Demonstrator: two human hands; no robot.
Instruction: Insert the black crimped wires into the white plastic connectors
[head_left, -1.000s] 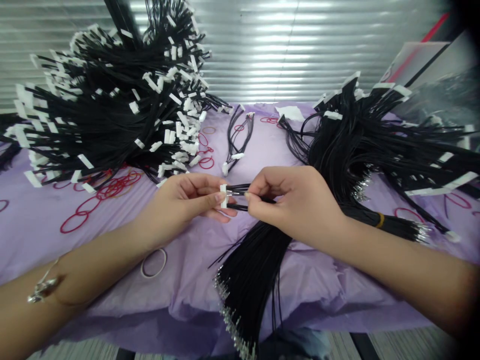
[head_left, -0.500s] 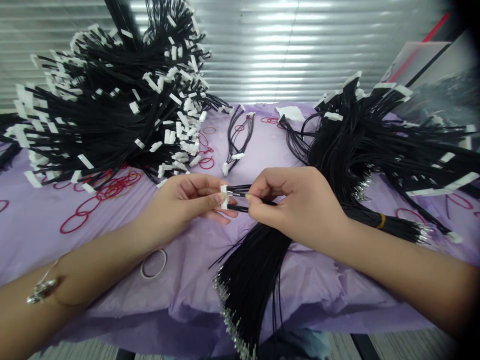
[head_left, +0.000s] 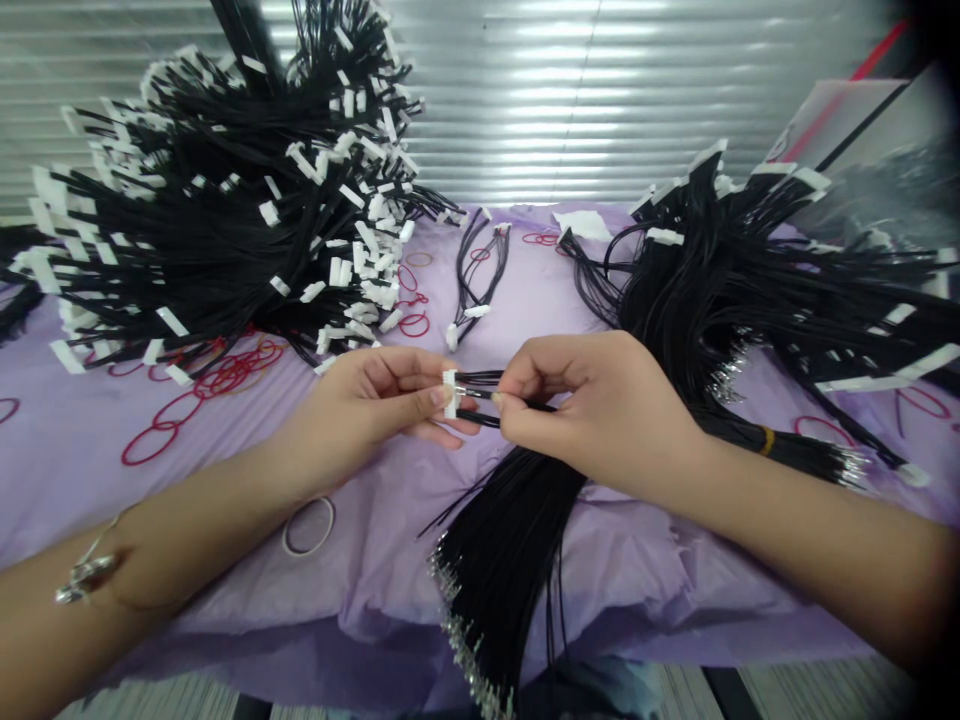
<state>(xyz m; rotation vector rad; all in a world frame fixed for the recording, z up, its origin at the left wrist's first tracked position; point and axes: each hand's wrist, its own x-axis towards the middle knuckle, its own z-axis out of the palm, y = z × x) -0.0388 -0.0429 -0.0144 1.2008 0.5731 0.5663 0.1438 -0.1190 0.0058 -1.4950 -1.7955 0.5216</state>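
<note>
A small white connector (head_left: 450, 394) is pinched between the thumb and fingers of my left hand (head_left: 397, 395). Several black wires run rightward out of it toward my right hand (head_left: 562, 395), whose thumb and forefinger are closed on a black wire (head_left: 480, 394). That wire's metal tip meets the connector's right side, but how deep it sits is too small to tell. Below my right hand, a loose bundle of black wires (head_left: 517, 550) with bare metal ends fans down over the table edge.
Black cables with white connectors (head_left: 217, 220) are heaped at the left, and another pile (head_left: 705, 260) lies at the right. Red rings (head_left: 225, 375), a pale ring (head_left: 308, 527) and a small looped harness (head_left: 460, 270) rest on the purple cover (head_left: 375, 560).
Both hands have barely moved. My right fingertips are very slightly farther right, and a little more of the wire by the connector shows.
</note>
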